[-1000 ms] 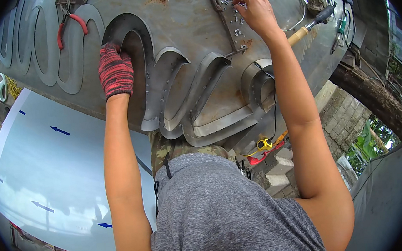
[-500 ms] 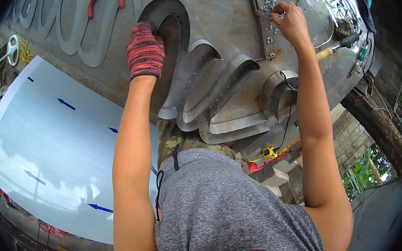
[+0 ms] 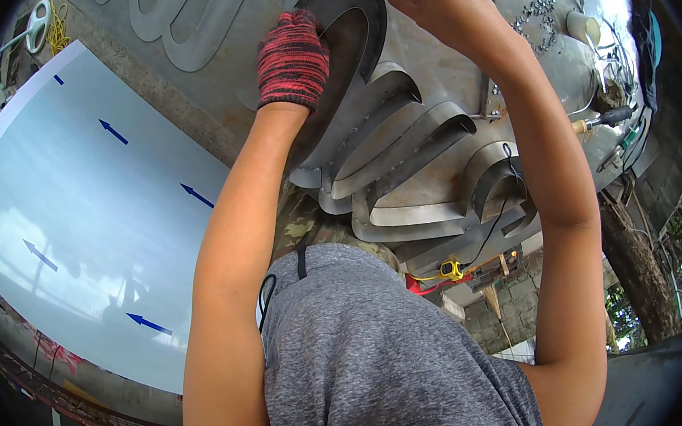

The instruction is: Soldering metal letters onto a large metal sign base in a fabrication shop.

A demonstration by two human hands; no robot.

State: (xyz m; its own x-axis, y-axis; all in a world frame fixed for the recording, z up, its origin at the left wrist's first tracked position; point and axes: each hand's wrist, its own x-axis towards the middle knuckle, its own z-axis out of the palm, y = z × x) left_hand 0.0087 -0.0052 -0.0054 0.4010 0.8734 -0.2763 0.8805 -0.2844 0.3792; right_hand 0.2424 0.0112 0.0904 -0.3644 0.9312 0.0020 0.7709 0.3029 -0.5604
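A large curved form of bent grey sheet metal point(image 3: 377, 27), with upright strip walls, lies across the metal table before me. My left hand point(image 3: 293, 61), in a red and black knit glove, is closed on the inner edge of its far rounded end. Bare, my right hand point(image 3: 440, 1) has come to the outer rim of that same curve, thumb and fingertips pinched together there. Anything between those fingertips is too small or hidden to make out. Small shiny metal pieces point(image 3: 535, 16) lie scattered on the table right of the hand.
Flat looped metal cut-outs point(image 3: 197, 51) lie at the far left. A big pale panel with blue arrows point(image 3: 91, 235) stands left of me. Toward the right are a roll of tape point(image 3: 583, 27), a wooden-handled tool point(image 3: 604, 119) and cables. A yellow tape measure point(image 3: 450, 269) sits below the table edge.
My right hand has moved left from the scattered metal pieces to the rim of the sheet-metal form. The left hand keeps its hold. The whole view has shifted.
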